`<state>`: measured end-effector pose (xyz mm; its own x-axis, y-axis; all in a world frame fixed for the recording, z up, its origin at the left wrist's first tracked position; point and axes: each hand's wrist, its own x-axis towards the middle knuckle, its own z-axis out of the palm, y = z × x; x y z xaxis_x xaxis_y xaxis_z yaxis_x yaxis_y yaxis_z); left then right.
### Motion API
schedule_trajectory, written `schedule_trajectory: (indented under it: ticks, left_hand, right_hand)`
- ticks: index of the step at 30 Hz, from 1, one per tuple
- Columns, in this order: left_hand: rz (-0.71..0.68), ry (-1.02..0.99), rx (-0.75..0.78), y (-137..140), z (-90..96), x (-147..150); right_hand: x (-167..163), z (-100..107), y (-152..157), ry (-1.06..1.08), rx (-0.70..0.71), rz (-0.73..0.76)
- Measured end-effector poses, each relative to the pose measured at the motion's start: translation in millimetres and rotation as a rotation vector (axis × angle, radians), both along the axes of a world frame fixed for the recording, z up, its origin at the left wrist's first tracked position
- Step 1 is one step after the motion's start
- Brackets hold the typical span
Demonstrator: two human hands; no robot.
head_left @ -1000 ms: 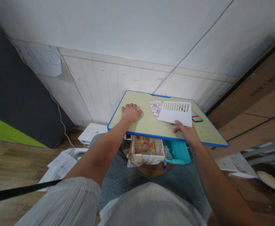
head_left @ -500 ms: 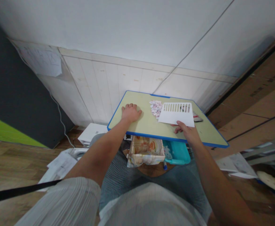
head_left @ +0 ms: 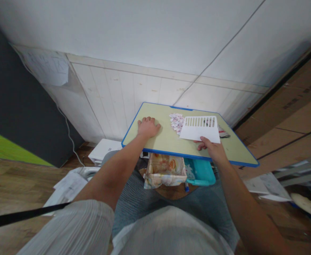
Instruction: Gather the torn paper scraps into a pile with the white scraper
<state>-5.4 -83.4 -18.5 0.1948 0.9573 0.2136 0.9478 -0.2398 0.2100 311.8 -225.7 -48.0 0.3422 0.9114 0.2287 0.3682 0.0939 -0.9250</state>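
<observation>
My left hand (head_left: 148,127) lies flat with fingers spread on the left part of the pale yellow tabletop (head_left: 168,146), holding nothing. On the right, my right hand (head_left: 211,147) grips a white slotted card (head_left: 195,133) by its near edge, thumb on top and fingers underneath. A row of narrow slots runs along the card's far side. A pile of small pinkish-white pieces (head_left: 176,122) lies just left of the card, which hides some of it. Beyond the card's right edge is a partly blurred red and dark item (head_left: 223,132).
Below the table's blue front edge sit a patterned, fabric-lined basket (head_left: 166,179) and a turquoise bin (head_left: 204,173) with pale pieces inside. A white panelled wall (head_left: 134,85) stands behind the table. Large cardboard boxes (head_left: 285,120) rise at the right.
The white card has shifted very slightly to the right in my right hand. My left hand rests in the same place.
</observation>
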Motion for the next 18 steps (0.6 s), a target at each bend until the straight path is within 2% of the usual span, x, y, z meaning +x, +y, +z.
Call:
schedule_trajectory:
  ticks: [12,18]
  left_hand:
    - [0.001,-0.001,0.001,1.3,-2.1,-0.1]
    - [-0.005,0.0,0.014,0.5,-2.1,0.0]
  right_hand:
    - [-2.5,-1.3,1.0,0.14,0.017,-0.023]
    - [-3.7,5.1,-6.1,0.033,-0.023,0.038]
